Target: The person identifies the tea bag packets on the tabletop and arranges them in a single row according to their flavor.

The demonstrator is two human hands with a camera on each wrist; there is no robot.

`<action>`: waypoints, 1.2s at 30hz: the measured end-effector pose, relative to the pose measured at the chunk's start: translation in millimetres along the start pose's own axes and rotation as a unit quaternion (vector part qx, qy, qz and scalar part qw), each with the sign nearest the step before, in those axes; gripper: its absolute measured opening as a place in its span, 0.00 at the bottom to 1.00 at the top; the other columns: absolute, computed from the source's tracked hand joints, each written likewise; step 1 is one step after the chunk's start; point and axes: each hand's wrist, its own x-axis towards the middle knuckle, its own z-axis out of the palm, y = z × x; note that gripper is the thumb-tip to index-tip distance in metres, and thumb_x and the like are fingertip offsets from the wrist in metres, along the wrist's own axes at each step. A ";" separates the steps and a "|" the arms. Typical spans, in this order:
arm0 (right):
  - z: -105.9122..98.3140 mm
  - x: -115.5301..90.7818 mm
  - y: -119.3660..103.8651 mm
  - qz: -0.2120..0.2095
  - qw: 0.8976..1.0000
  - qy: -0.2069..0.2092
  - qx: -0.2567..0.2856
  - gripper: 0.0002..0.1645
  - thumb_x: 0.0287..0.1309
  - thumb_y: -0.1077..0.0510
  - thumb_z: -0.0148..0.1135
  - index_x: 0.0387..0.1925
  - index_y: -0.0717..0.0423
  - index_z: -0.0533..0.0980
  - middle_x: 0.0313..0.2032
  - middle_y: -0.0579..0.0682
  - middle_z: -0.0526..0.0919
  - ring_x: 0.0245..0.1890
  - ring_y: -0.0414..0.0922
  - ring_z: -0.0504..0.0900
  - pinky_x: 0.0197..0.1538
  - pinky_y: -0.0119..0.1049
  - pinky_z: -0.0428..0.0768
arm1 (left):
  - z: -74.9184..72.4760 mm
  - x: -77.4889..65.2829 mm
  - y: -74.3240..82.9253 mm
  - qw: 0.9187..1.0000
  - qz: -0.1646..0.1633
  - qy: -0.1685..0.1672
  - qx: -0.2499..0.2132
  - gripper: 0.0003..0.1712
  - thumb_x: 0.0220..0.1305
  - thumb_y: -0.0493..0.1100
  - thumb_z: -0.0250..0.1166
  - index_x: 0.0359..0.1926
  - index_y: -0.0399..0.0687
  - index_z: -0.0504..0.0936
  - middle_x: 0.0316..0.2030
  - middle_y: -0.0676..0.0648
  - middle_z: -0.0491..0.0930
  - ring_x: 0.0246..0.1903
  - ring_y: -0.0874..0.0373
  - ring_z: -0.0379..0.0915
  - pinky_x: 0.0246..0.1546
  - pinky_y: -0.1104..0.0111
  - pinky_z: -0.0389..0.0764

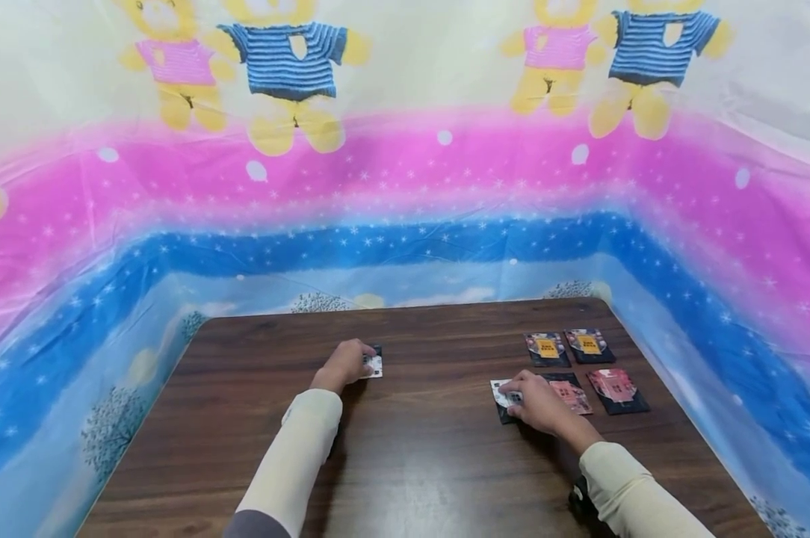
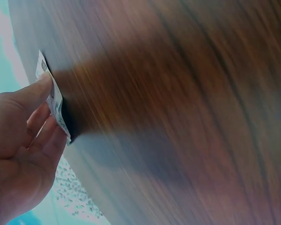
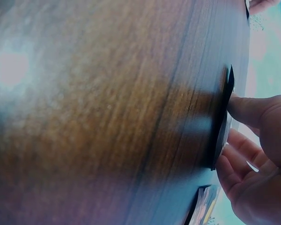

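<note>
Near the middle of the far part of the table, my left hand (image 1: 344, 364) grips a small flat packet (image 1: 376, 366) with a white printed face. In the left wrist view the thumb lies on that white packet (image 2: 57, 105), the other fingers at its lower end. My right hand (image 1: 542, 402) grips a similar white-and-black packet (image 1: 501, 393) to the right. The right wrist view shows this packet (image 3: 223, 124) tilted, its dark side toward the table, between thumb and fingers. A red-and-black packet (image 1: 566, 394) lies partly hidden behind the right hand.
Two black packets with yellow labels, a left one (image 1: 545, 348) and a right one (image 1: 589, 345), lie at the back right. Another red-and-black packet (image 1: 616, 390) is near the right edge. The brown wooden table (image 1: 418, 448) is bordered by a printed cloth (image 1: 405, 246).
</note>
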 end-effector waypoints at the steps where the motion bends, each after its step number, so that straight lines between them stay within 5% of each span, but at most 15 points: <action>1: -0.4 0.1 0.6 0.002 1.000 0.001 0.000 0.23 0.60 0.59 0.72 0.57 0.46 0.84 0.53 0.54 0.79 0.55 0.55 0.79 0.57 0.56 0.77 | -2.1 -1.0 -2.1 1.000 -0.004 0.000 0.000 0.21 0.69 0.40 0.67 0.61 0.46 0.83 0.65 0.36 0.74 0.62 0.41 0.74 0.59 0.51 0.78; 36: 1.7 -1.4 5.5 0.002 1.000 0.005 0.027 0.23 0.62 0.58 0.70 0.59 0.45 0.83 0.56 0.54 0.78 0.57 0.56 0.77 0.56 0.56 0.76 | -36.5 -37.2 -85.7 0.999 -0.034 0.009 0.019 0.22 0.68 0.33 0.65 0.62 0.38 0.81 0.63 0.31 0.75 0.64 0.34 0.70 0.61 0.46 0.76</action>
